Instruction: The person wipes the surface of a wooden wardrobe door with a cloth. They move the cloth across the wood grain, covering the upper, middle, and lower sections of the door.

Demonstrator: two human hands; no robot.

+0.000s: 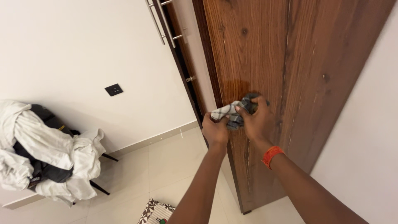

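Note:
A grey and white checked cloth (230,110) is bunched against the face of a dark brown wooden door (265,54). My left hand (215,130) grips the cloth's left end at the door's edge. My right hand (256,120) presses the cloth's dark right part flat on the wood; an orange band (271,155) circles that wrist. A damp, glossy patch shows on the door just above the cloth. The door stands ajar, its edge facing me.
A chair (62,161) piled with white cloths and dark clothes stands at the left by the white wall. A dark wall switch plate (113,89) sits on that wall. A metal bar handle (163,20) runs beside the door. A patterned mat (155,211) lies on the pale tiled floor.

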